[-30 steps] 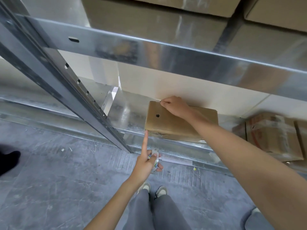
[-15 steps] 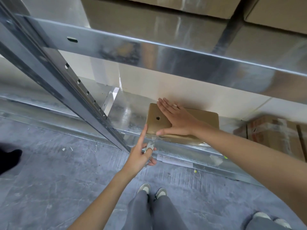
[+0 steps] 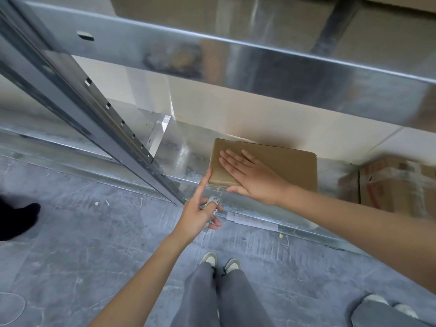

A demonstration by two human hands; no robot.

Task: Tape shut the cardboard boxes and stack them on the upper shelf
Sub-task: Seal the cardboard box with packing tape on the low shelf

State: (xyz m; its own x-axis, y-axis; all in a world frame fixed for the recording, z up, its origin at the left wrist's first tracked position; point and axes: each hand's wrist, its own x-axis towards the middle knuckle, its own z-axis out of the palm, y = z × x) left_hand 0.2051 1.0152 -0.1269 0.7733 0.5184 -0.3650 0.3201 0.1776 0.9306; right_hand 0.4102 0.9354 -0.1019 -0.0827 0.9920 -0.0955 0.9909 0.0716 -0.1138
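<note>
Cardboard box (image 3: 283, 166) sits on lower shelf (image 3: 186, 152). My right hand (image 3: 254, 178) is spread flat on box top. Left hand (image 3: 200, 213) grips tape roll (image 3: 213, 204) just below box's front-left corner, index finger touching that corner.

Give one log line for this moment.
right hand flat on cardboard box | left hand holds tape roll, forefinger at box edge

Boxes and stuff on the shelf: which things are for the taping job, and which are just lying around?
For the job: brown box, tape roll, left hand, right hand.

Just lying about: taped box at the right, white label on the shelf rail.
</note>
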